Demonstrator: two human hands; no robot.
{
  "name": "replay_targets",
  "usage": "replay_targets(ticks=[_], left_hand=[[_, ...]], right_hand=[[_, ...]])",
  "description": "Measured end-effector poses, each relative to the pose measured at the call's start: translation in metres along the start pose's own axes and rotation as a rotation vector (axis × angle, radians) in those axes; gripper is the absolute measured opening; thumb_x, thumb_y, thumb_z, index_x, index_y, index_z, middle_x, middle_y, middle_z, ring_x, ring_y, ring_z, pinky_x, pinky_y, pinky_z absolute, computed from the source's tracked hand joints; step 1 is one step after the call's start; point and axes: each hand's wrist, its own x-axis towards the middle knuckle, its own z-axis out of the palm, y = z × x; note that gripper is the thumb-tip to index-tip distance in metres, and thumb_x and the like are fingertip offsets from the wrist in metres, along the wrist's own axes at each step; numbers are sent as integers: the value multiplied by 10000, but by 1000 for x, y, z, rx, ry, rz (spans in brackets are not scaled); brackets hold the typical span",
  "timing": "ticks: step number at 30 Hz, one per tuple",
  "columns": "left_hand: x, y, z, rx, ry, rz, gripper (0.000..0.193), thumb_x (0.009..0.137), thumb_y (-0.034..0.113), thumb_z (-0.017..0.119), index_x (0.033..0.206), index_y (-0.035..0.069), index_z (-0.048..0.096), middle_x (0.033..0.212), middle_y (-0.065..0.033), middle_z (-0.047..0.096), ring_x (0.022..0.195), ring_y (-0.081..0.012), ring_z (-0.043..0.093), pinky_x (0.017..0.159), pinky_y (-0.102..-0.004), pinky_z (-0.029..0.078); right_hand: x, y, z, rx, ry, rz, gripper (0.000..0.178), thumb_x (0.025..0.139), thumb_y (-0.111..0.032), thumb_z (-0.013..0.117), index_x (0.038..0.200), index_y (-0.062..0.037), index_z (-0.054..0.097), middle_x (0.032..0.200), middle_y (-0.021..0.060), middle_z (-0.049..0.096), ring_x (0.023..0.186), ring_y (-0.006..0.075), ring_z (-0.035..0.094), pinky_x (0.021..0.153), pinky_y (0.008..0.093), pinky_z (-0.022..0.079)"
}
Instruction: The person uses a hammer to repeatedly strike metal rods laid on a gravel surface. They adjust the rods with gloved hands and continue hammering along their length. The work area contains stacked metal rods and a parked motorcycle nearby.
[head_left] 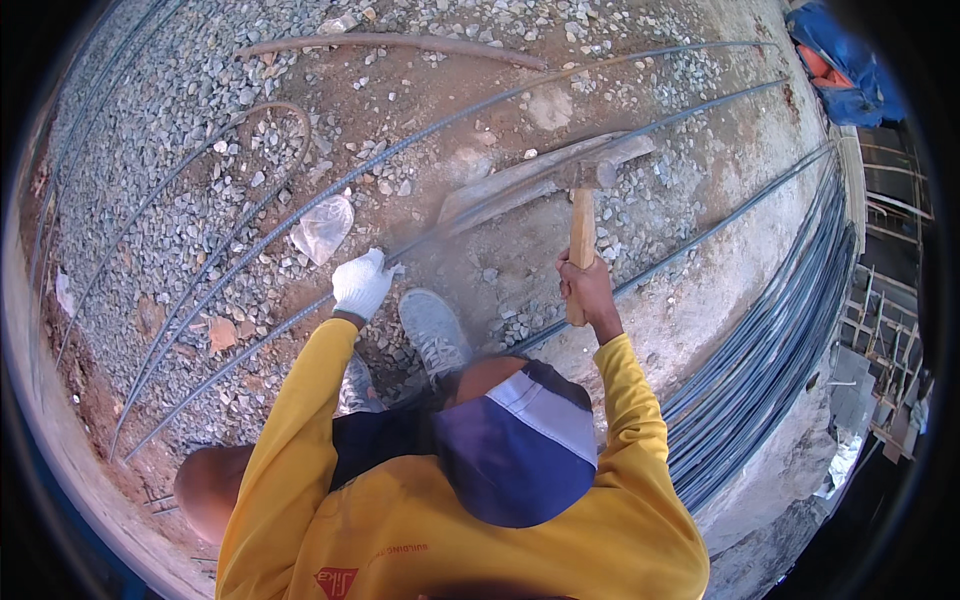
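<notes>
My left hand [362, 284], in a white knit glove, is closed around a long steel reinforcing bar [240, 358] near the ground. The bar runs from the lower left up toward the far right. My bare right hand [588, 285] grips the pale wooden handle of a hammer [582, 228]. The hammer's head is at the bar, over a long, flat, greyish piece [500, 203] lying on the dirt. Motion blurs the bar and this piece, so I cannot tell whether the head touches the bar.
Other bars [300, 213] curve across the gravel [190, 195] on the left. A clear plastic bag [323, 228] and a grey shoe [435, 330] are by my left hand. Bundled bars [765, 340] lie at right. A blue cap [515, 450] shows between the arms; blue sheeting [850, 65] is far right.
</notes>
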Motion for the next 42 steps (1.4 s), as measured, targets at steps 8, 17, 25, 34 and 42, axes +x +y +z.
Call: replay_targets(ticks=[8, 17, 25, 34, 42], left_hand=[[-57, -86, -40, -8, -156, -49, 660, 842, 702, 779, 862, 54, 651, 812, -196, 719, 835, -426, 732, 744, -518, 569], [-84, -166, -58, -370, -463, -330, 624, 865, 578, 818, 842, -24, 657, 752, -208, 650, 710, -330, 639, 695, -452, 485], [-119, -148, -22, -78, 119, -195, 456, 894, 416, 837, 816, 30, 608, 712, -201, 622, 720, -434, 649, 640, -504, 484], [-104, -151, -44, -29, -146, -157, 541, 955, 550, 735, 850, 27, 650, 734, -234, 661, 754, -449, 683, 665, -530, 516], [-93, -157, -42, 4, -282, -102, 493, 1005, 494, 673, 893, 14, 672, 795, -259, 696, 819, -476, 703, 725, -561, 542]], right_hand=[[-41, 70, 50, -145, 209, 256, 117, 905, -105, 733, 942, -19, 663, 665, 25, 602, 494, 140, 599, 462, 308, 473], [-44, 92, 47, -64, 151, 213, 107, 920, -81, 741, 953, -30, 652, 670, 17, 604, 507, 129, 586, 477, 301, 466], [-44, 94, 37, -48, 103, 200, 123, 939, -79, 741, 983, -20, 643, 685, 31, 618, 511, 136, 586, 483, 303, 470], [-51, 43, 60, -34, 186, 165, 169, 952, -71, 735, 1070, -15, 630, 712, 25, 606, 515, 132, 577, 493, 293, 474], [-82, -172, 1, -114, 353, -424, 270, 997, -154, 768, 1176, -6, 630, 791, 20, 632, 648, 116, 612, 613, 275, 499]])
